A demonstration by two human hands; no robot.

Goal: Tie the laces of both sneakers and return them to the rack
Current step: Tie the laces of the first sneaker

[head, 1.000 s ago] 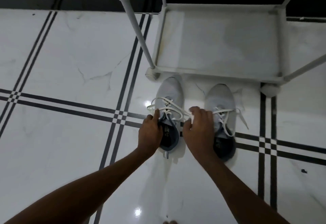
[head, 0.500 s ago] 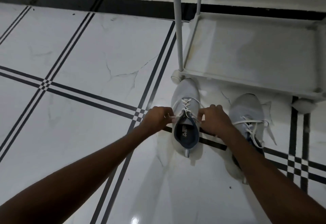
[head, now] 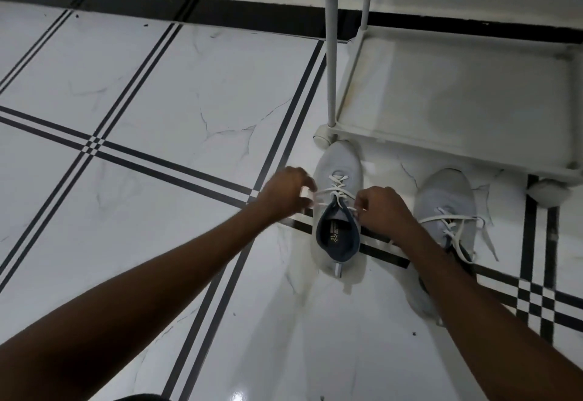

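Standing on the floor (head: 157, 211) just in front of the rack (head: 457, 110), the left sneaker (head: 338, 173) points its toe toward the rack's corner foot; its white laces (head: 336, 190) cross over the tongue, and its dark blue inside is open to the camera. The left hand (head: 288, 194) is at the left side of this sneaker with its fingers (head: 307, 190) pinched on one end of the lace, which is pulled out sideways; the right hand (head: 383, 211) is at the right side, its fingers (head: 362, 203) closed on the other end near the top eyelets; both hands are a little blurred. The right sneaker (head: 444, 198) stands beside the first one, near but apart, also in front of the rack; its laces (head: 457, 227) lie loose and untied, one end hanging down to the floor on its right side; the right forearm covers its heel. The rack is white, its lowest shelf bare; the floor is glossy white marble with black double lines.
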